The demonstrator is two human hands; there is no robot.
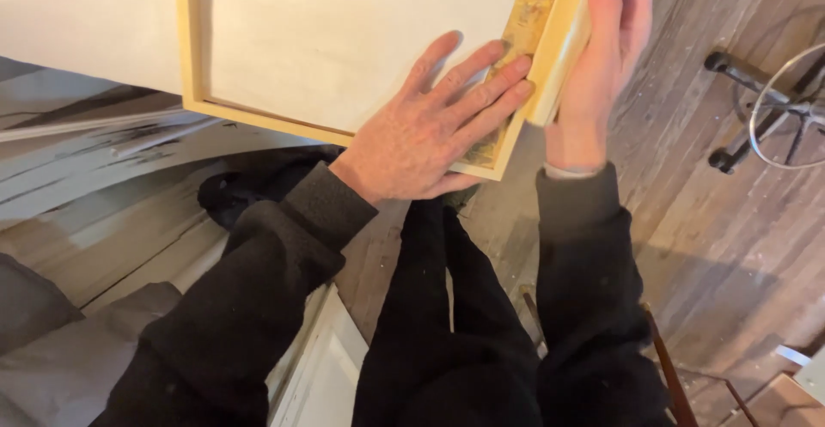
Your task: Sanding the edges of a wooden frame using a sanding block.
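While left hand (421,139) presses canvas back (344,40), right hand (597,66) grips frame (554,49)

Floor (730,247): grey weathered wood planks.
On it, right: metal stool base (773,109).
On it, left: white painted boards (112,195), stacked flat.

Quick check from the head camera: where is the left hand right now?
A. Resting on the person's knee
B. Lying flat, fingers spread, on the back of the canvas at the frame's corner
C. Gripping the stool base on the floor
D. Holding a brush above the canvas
B: the left hand lies flat with fingers spread across the corner of the wooden stretcher frame, while the right hand steadies the frame's outer edge.
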